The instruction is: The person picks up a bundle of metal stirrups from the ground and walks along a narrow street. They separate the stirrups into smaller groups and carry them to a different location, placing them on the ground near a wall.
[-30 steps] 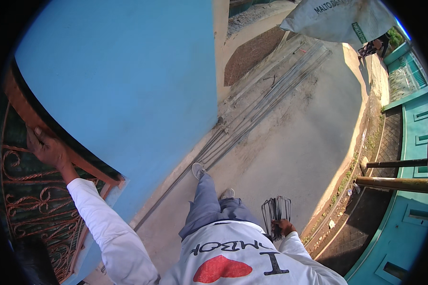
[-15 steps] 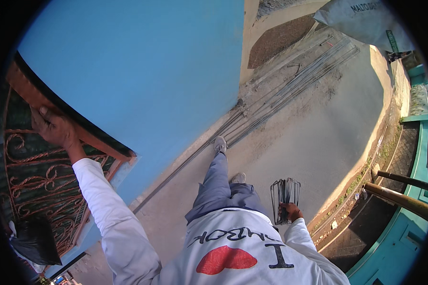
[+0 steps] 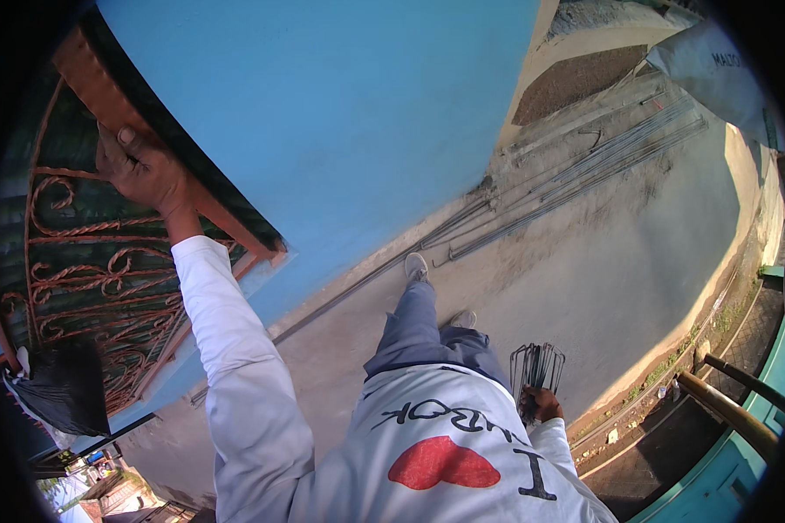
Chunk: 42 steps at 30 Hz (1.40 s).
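Note:
My left hand (image 3: 148, 179) is raised at the far left with its fingers bent against the brown window frame (image 3: 122, 109), over a rust-coloured scrolled metal grille (image 3: 105, 270). The fingertips are partly hidden there. Low at my right side, my right hand (image 3: 542, 404) is closed round a bundle of rebar stirrups (image 3: 539, 366), thin dark rods bent into narrow rectangles. Their upper ends fan out beyond my fist.
A blue wall (image 3: 340, 113) rises at left. Long steel rods (image 3: 576, 179) lie on the concrete ground ahead of my shoes. A pale sack (image 3: 711, 65) is at far right, brown poles (image 3: 728, 410) at right. A black plastic bag (image 3: 65, 388) hangs by the grille.
The view has shifted, so the wall and rods sit further right. My left hand's fingers have curled more at the window frame. The stirrups stay in my right hand.

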Tool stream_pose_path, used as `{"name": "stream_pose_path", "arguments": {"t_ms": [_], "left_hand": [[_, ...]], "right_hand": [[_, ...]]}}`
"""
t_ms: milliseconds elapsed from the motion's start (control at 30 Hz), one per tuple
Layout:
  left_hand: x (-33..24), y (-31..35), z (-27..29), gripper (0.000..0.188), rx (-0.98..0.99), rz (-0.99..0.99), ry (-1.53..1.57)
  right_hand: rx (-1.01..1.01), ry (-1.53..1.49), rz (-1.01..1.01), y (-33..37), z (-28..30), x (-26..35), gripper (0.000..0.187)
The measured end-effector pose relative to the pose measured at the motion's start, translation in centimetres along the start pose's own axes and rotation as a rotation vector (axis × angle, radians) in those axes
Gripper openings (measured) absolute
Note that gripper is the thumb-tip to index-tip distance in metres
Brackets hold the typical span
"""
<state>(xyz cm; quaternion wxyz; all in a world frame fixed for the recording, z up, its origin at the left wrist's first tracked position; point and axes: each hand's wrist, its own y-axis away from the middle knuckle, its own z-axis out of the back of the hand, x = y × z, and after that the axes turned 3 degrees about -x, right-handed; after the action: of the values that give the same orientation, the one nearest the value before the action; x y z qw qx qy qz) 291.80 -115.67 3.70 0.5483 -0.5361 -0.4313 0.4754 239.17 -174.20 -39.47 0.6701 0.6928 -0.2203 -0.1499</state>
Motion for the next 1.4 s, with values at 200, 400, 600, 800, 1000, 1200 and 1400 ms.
{"name": "stream_pose_path", "arguments": {"t_ms": [200,400,600,800,1000,1200,1400], "left_hand": [[0.7,0.0,-0.1,0.047,-0.034,-0.012,0.045],[1.5,0.2,-0.4,0.041,-0.054,-0.002,0.088],[1.4,0.5,-0.4,0.041,-0.049,-0.021,0.118],[1.4,0.4,-0.5,0.046,-0.05,0.006,0.127],[1.4,-0.1,0.0,0.039,-0.035,0.013,0.085],[0.8,-0.7,1.1,0.056,-0.063,-0.002,0.332],[1.2,0.1,1.2,0.049,-0.099,0.07,0.352]], "right_hand": [[0.034,-0.041,0.029,1.8,-0.5,-1.3,0.021],[-0.006,0.034,0.054,2.4,-0.8,-3.4,0.023],[0.074,0.847,0.536,5.0,-1.6,-3.3,0.017],[0.031,0.06,-0.098,-0.7,0.7,-2.5,0.011],[0.112,0.18,-0.083,-1.9,-1.4,2.1,0.01],[0.135,0.625,0.148,2.2,-6.5,5.0,0.015],[0.075,0.81,0.114,0.1,-10.2,7.0,0.014]]}}
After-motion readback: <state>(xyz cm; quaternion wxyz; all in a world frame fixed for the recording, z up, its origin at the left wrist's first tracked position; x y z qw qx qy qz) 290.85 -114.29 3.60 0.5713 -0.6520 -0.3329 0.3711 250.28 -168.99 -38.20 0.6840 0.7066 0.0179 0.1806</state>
